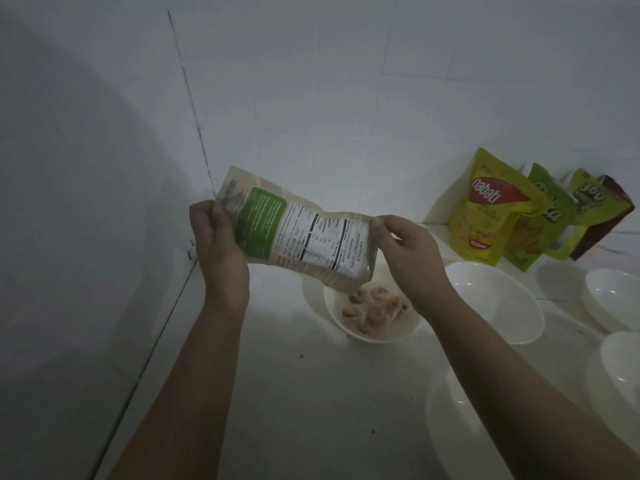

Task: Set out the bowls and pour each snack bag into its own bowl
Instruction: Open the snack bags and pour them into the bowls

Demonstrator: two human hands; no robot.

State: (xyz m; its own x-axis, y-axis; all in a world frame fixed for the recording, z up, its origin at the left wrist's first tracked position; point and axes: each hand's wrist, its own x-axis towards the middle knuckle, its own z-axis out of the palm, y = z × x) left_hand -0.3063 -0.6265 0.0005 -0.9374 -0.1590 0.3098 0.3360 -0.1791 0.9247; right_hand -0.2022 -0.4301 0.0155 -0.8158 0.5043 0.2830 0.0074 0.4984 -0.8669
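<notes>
White plastic bowls crowded the pale counter when I looked down. The one I was filling, a round white bowl near the centre, held a small heap of pale tan jackfruit chips. At its three o'clock sat a larger white bowl, and I saw nothing in it. Further toward three o'clock two more white bowls showed at the frame edge, with another pair toward five o'clock, all partly cut off or hidden by my forearm.

At about one o'clock from the filled bowl, a row of standing snack bags leaned on the white tiled wall: a yellow Nabati pouch, a green pouch behind it, and a yellow-green and dark maroon bag at the far end.

I held the beige jackfruit chip pouch with a green panel and nutrition label tipped over the filled bowl, its mouth pointing down toward four o'clock, just above the chips. My left hand gripped the raised bottom end, fingers wrapped around it. My right hand pinched the pouch's upper edge near the mouth, thumb against the label side. Both forearms reached in from six o'clock, well apart.
</notes>
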